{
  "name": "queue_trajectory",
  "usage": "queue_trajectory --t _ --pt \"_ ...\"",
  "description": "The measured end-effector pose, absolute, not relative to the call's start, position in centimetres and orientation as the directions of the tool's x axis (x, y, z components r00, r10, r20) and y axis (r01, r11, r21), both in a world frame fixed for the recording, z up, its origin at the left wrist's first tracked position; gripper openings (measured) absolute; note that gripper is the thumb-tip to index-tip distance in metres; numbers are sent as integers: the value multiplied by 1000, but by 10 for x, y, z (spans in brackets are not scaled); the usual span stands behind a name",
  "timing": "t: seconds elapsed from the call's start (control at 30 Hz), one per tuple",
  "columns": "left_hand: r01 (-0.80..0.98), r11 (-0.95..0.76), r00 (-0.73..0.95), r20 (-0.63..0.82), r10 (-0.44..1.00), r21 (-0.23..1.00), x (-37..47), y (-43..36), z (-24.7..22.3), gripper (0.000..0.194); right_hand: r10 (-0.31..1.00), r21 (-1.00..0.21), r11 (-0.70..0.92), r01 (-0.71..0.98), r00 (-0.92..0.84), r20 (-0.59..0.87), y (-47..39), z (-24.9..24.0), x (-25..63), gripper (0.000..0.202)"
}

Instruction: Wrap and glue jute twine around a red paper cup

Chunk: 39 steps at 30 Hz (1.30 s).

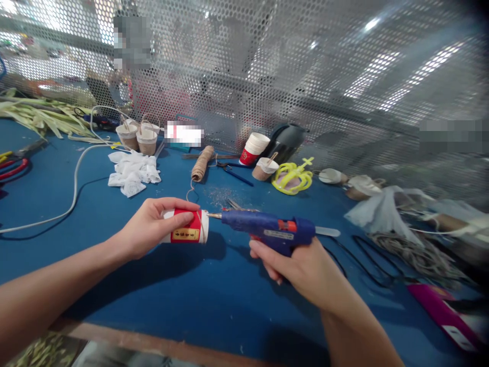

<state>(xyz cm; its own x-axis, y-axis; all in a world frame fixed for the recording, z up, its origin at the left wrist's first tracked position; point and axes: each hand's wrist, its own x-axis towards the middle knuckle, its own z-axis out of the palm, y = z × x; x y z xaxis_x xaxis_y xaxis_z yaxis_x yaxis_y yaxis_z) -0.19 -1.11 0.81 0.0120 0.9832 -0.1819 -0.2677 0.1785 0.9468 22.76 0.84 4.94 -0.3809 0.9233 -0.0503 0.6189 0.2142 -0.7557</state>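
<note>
A red and white paper cup point(194, 226) lies sideways in my left hand point(156, 224), whose fingers and thumb close around it. Twine runs across the cup near its right end and trails up to a twine spool point(202, 164). My right hand point(296, 265) is wrapped round the handle of a blue glue gun point(267, 228). The gun's metal tip points left, at the cup's right rim; whether it touches is hard to tell. A clear glue stick point(327, 231) sticks out of the gun's back.
On the blue table point(153, 300) are white cloth point(133, 171), blue pliers point(237, 175), small wrapped cups point(147, 138), stacked cups point(254, 148), a yellow crown point(292, 178), red-handled scissors point(15, 168) and grey cord point(416, 255). A perforated metal screen point(229, 66) stands behind. A white cable point(76, 178) crosses the left.
</note>
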Motion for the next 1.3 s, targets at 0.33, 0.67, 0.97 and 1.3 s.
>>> queue_trajectory --t 0.33,0.67,0.97,1.3 --pt "-334 163 33 -161 986 928 0 -11 11 18 898 -802 202 563 -433 -78 15 45 226 29" --pt "-386 230 43 -232 972 893 -3 -11 9 26 901 -790 190 583 -422 -95 11 47 225 23" --pt "-399 293 40 -303 952 869 -4 -8 12 22 893 -796 157 584 -428 -137 10 49 225 23" --pt "-452 364 28 -395 918 814 -3 -6 16 14 906 -771 162 616 -403 -132 2 56 222 24"
